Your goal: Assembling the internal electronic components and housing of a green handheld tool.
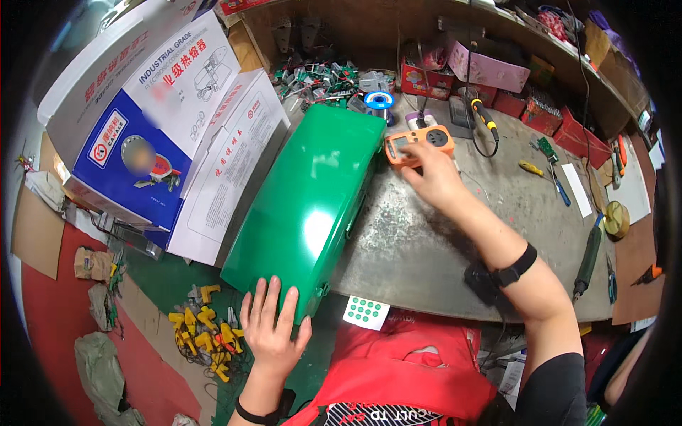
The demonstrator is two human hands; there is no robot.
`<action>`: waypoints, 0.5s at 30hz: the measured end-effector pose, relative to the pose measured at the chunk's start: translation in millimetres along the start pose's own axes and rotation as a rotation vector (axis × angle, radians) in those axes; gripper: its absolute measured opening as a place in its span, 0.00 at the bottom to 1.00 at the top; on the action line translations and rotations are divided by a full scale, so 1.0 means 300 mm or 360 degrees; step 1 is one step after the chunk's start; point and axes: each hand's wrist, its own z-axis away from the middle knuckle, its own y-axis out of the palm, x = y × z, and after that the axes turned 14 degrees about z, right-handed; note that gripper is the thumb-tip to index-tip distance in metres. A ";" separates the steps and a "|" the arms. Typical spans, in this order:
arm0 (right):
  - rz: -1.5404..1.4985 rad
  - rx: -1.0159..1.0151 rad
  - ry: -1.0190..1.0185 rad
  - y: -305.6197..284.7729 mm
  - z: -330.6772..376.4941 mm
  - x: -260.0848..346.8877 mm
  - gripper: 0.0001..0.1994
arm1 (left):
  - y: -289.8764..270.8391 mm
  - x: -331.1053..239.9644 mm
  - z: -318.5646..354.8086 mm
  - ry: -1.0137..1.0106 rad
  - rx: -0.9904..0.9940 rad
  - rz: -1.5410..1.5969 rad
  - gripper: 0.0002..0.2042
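A long green metal case [302, 192] with latches along its right side lies slantwise on the workbench, closed. My left hand [273, 330] rests on its near end, fingers spread over the lid. Beyond the case's right side, my right hand [433, 174] reaches onto an orange socket meter [440, 140] with a small display. Its fingertips touch or hover over the display area, thumb apart; actual contact is unclear. A small white sheet of round green stickers [366, 313] sits at the bench's front edge, right of the case's near end.
A large printed cardboard box [149, 135] stands open at the left. Behind the case are a blue-rimmed solder spool [379, 105] and piled small parts [320, 77]. Red parts boxes [579, 138], a soldering iron [485, 119] and screwdrivers lie rightward. Yellow plugs [206, 334] are heaped lower left.
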 end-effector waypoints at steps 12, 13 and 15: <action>-0.1114 0.1395 0.0287 -0.006 0.156 0.295 0.16 | 0.014 -0.005 0.002 -0.0175 0.0082 0.0054 0.31; -0.1204 0.1430 0.0362 0.019 0.186 0.322 0.17 | 0.016 -0.009 0.000 -0.0196 0.0090 0.0051 0.31; -0.1453 0.1626 0.0524 0.059 0.236 0.361 0.16 | 0.018 -0.018 -0.010 -0.0200 0.0053 0.0107 0.33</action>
